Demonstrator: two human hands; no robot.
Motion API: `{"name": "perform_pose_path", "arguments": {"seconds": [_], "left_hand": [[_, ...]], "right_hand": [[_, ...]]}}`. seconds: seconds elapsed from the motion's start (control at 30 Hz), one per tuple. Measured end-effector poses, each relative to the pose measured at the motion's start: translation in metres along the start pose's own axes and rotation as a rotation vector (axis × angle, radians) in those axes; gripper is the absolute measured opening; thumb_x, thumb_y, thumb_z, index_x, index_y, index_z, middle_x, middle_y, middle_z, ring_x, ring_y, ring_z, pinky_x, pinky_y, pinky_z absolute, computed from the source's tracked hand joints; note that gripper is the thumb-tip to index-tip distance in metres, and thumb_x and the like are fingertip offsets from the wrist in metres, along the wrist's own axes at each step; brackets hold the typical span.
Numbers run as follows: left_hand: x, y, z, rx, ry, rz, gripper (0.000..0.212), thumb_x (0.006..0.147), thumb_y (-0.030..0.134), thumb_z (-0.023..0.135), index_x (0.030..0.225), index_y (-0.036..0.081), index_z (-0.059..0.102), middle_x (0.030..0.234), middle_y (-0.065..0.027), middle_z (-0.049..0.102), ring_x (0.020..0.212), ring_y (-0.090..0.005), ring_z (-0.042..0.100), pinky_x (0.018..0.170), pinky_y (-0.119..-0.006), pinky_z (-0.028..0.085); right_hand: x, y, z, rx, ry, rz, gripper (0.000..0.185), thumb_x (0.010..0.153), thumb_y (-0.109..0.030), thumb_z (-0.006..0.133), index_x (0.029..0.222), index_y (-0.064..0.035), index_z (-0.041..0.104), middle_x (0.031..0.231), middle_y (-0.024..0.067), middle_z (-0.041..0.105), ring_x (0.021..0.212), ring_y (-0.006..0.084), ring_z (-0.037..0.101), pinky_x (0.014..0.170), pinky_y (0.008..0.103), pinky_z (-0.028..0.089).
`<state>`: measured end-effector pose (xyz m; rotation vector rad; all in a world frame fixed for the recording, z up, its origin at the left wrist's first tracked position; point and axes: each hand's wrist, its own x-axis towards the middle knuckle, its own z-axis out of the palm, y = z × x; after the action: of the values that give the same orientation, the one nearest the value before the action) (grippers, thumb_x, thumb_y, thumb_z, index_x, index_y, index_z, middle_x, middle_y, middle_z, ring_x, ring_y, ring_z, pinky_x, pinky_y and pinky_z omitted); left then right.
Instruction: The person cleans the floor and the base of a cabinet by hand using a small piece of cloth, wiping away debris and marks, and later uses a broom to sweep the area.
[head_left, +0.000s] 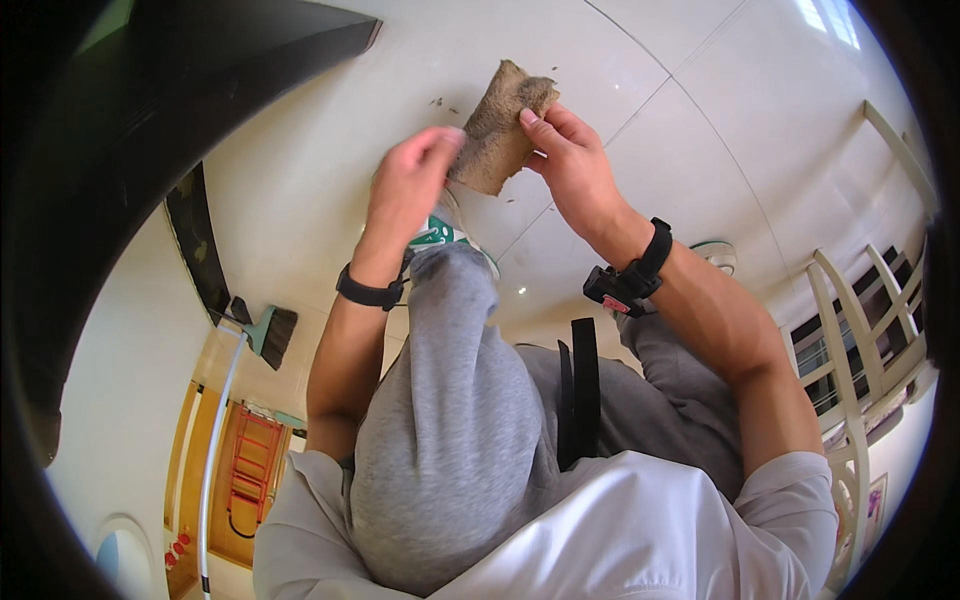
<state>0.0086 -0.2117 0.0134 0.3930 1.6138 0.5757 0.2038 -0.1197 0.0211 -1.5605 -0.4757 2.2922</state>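
A piece of rough brown fibrous sheet (491, 135) with ragged edges and dark grey patches is held over the pale tiled floor. My right hand (566, 150) grips its right edge, thumb on top and fingers behind. At its left edge is my left hand (412, 169), motion-blurred, with thumb and forefinger close together; whether they pinch the sheet cannot be told. Small dark crumbs (442, 105) lie on the floor around the piece. A green and white shoe (439, 232) of mine shows just below my left hand.
Dark furniture (247, 82) with a curved edge looms at upper left. A broom (274, 337) with a green head and pale pole stands by the wall at left. A red folding ladder (253, 457) is behind it. White chairs (840, 330) stand at right on the tiled floor (697, 142).
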Motion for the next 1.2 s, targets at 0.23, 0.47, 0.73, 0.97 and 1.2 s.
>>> {"name": "perform_pose_path", "arguments": {"seconds": [0.23,0.47,0.73,0.97,1.2], "left_hand": [[-0.008,0.014,0.019,0.147,0.082,0.184,0.031,0.105,0.024,0.068,0.126,0.001,0.069,0.096,-0.0034,0.071,0.092,-0.0130,0.067,0.085,-0.028,0.054],[0.001,0.037,-0.004,-0.128,0.137,0.042,0.037,0.105,0.032,0.068,0.126,0.002,0.069,0.096,-0.0037,0.072,0.092,-0.0124,0.068,0.075,-0.028,0.057],[0.007,0.036,-0.010,-0.510,0.191,0.031,0.038,0.103,0.026,0.071,0.131,0.001,0.063,0.116,-0.0058,0.070,0.097,-0.0112,0.066,0.078,-0.029,0.056],[0.027,0.026,-0.008,-0.415,0.295,0.057,0.042,0.103,0.025,0.071,0.136,0.001,0.061,0.121,-0.0084,0.069,0.105,-0.0124,0.066,0.087,-0.029,0.055],[0.015,0.036,0.002,-0.044,-0.039,0.066,0.030,0.098,0.013,0.077,0.123,0.000,0.067,0.107,-0.0056,0.070,0.086,-0.0104,0.064,0.079,-0.026,0.054]], "right_hand": [[0.006,0.007,-0.006,-0.163,-0.017,-0.003,0.030,0.111,-0.027,0.060,0.120,0.0005,0.068,0.098,-0.0002,0.066,0.082,0.0091,0.054,0.074,0.0265,0.047],[0.002,0.000,-0.009,-0.202,-0.068,-0.022,0.031,0.112,-0.025,0.058,0.125,0.0014,0.067,0.107,0.0029,0.070,0.100,0.0116,0.061,0.092,0.0297,0.051],[0.011,-0.004,-0.024,-0.454,-0.267,0.010,0.029,0.111,-0.029,0.058,0.121,-0.0031,0.068,0.103,0.0022,0.070,0.095,0.0101,0.059,0.088,0.0298,0.051],[0.008,-0.020,-0.030,-0.532,-0.384,0.041,0.029,0.107,-0.027,0.058,0.115,-0.0029,0.070,0.094,0.0030,0.070,0.088,0.0121,0.060,0.084,0.0320,0.051],[0.012,-0.035,-0.037,-0.910,-0.400,-0.052,0.030,0.105,-0.032,0.057,0.105,-0.0032,0.064,0.080,0.0165,0.064,0.074,0.0278,0.058,0.073,0.0408,0.049]]}}
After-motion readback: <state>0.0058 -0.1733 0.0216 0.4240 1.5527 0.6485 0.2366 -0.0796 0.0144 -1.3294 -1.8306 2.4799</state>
